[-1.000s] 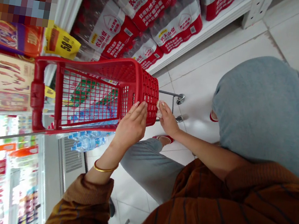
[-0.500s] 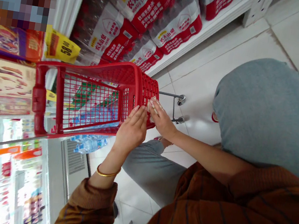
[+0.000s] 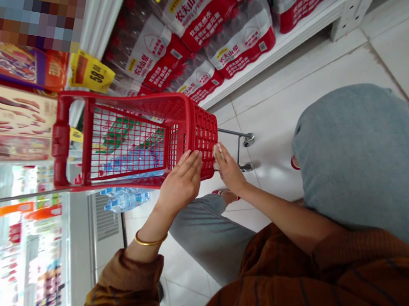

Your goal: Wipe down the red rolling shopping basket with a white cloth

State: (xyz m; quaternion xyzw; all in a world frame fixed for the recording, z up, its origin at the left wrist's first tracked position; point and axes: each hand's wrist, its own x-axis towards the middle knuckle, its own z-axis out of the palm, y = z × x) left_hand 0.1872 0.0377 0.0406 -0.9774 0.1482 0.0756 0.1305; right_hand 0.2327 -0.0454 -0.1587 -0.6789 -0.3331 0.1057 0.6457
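Note:
A red plastic shopping cart (image 3: pixel 189 125) with a grid-walled basket appears on its side in this rotated view. My left hand (image 3: pixel 185 178), with a gold bangle at its wrist, is closed over a corner of the basket's rim; its thumb is hidden. In my right hand (image 3: pixel 230 170) is a small crumpled pale cloth (image 3: pixel 216 151), held beside the outer end wall of the basket. My fingers partly cover the cloth. Whether it touches the wall I cannot tell.
Packs of red-labelled water bottles (image 3: pixel 207 14) fill a low white shelf (image 3: pixel 318 23) by the cart. Blue bottles (image 3: pixel 127 200) stand beyond the basket. A lit display case (image 3: pixel 20 237) is at lower left. My bent knee (image 3: pixel 360 146) is close at right, above the tiled floor (image 3: pixel 295 90).
My right hand with the cloth has moved slightly right and down, toward the basket's outer edge. My left hand stays on the rim. The whole view has shifted a little.

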